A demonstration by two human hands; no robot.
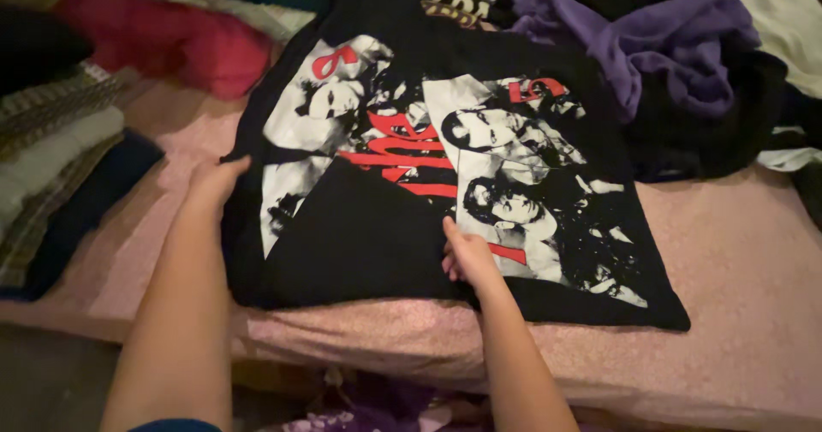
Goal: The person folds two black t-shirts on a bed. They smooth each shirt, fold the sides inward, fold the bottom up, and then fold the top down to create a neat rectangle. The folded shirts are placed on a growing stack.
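A black T-shirt (368, 235) with a large black-and-white photo print and red lettering lies spread on a pink bed cover (736, 269). Part of the shirt is folded over, making a diagonal black flap across the print. My left hand (216, 179) lies flat at the shirt's left edge, fingers touching the fabric. Near the lower middle of the shirt, my right hand (467, 252) presses on the cloth beside the folded flap. Neither hand visibly pinches or lifts the cloth.
A heap of purple (651, 38) and black clothes lies at the back right. A red garment (171, 42) sits at the back left. Folded clothes (51, 166) are stacked along the left. The bed's front edge runs below the shirt, with purple fabric (377, 411) beneath.
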